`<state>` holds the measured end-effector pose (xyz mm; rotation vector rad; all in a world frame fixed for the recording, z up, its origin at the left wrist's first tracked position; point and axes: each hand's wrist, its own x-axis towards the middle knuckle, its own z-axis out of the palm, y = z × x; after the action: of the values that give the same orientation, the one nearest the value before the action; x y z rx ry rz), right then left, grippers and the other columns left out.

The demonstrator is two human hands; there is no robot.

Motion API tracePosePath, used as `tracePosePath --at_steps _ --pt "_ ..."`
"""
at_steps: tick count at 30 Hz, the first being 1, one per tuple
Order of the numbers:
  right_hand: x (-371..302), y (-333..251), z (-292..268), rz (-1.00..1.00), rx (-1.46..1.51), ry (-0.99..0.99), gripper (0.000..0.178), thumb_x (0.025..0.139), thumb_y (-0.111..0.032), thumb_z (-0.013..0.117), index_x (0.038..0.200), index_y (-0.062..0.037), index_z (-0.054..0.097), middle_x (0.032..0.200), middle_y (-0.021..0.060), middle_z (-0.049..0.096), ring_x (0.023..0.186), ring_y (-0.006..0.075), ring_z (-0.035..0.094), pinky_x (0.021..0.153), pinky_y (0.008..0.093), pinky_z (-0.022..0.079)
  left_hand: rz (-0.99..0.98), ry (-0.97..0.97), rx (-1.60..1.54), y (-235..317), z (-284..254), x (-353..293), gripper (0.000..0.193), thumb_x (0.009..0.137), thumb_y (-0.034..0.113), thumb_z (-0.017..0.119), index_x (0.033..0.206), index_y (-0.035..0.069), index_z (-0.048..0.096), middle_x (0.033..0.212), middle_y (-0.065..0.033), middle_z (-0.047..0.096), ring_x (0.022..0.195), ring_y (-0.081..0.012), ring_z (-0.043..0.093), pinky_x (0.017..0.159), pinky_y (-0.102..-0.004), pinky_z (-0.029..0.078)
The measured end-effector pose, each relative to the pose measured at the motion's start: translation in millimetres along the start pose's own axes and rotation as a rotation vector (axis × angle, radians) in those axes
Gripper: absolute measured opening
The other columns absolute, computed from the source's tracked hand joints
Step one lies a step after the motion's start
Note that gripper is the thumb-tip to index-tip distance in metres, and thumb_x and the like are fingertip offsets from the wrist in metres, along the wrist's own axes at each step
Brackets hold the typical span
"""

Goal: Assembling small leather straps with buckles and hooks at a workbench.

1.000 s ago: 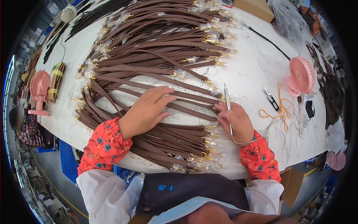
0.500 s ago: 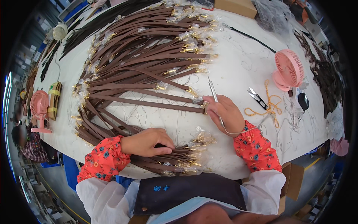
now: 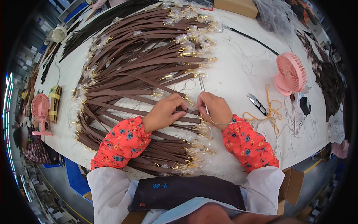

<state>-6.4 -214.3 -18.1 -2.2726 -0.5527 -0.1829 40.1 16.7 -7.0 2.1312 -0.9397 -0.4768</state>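
Observation:
My left hand is closed over the end of a brown strap, thumb and forefinger pinching near its tip. Close beside it on the right, my right hand grips a slim metal pen-like tool with a thin cable trailing from its lower end. The tool points away from me, its tip near the gold clasps. The strap's end lies between both hands and is partly hidden by the fingers. Nearer to me lies a bundle of brown straps with gold clasps in clear plastic.
A large pile of brown straps covers the far left. On the right are thread snips, a yellow cord and a pink fan. Another pink fan stands left. A cardboard box sits at the far edge.
My left hand has moved away from the near bundle, up and right, onto a strap end. My right hand has shifted slightly left, bringing the tool beside it.

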Motion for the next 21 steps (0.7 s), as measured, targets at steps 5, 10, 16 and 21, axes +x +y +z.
tracePosePath --at_steps 5,10,16,21 --pt "3 15 -7 0.043 -0.120 0.123 0.020 0.080 0.006 0.063 0.093 -0.0046 0.052 0.089 0.0136 0.064 0.075 0.0311 0.064 0.066 0.0365 0.050 0.093 0.088 -0.004 -2 3 -5 0.037 0.082 0.010 0.073 0.117 0.005 0.060 0.130 -0.0121 0.054 0.070 -0.0236 0.061 0.068 -0.0344 0.052" --pt "5 -7 -4 -0.224 0.205 0.003 0.019 0.084 -0.002 0.067 0.092 -0.0065 0.051 0.098 0.0141 0.066 0.083 0.0334 0.063 0.073 0.0393 0.050 -0.007 0.136 -0.069 -4 -1 -6 0.045 0.081 0.012 0.075 0.122 0.006 0.059 0.139 -0.0103 0.048 0.066 -0.0210 0.059 0.066 -0.0335 0.052" --pt "1 22 -8 -0.077 0.073 0.080 0.015 0.091 -0.010 0.065 0.097 -0.0057 0.052 0.107 0.0153 0.066 0.095 0.0300 0.066 0.082 0.0353 0.052 0.021 0.061 -0.057 -5 2 -5 0.042 0.081 0.013 0.075 0.120 0.008 0.060 0.123 -0.0074 0.054 0.069 -0.0204 0.061 0.066 -0.0345 0.052" --pt "-3 7 -20 0.089 0.750 0.206 0.036 0.104 -0.029 0.048 0.128 -0.0021 0.049 0.120 0.0170 0.061 0.106 0.0252 0.064 0.095 0.0375 0.048 0.182 0.015 0.186 5 3 2 0.037 0.081 0.015 0.074 0.116 0.012 0.063 0.114 -0.0063 0.056 0.082 -0.0253 0.063 0.075 -0.0369 0.051"
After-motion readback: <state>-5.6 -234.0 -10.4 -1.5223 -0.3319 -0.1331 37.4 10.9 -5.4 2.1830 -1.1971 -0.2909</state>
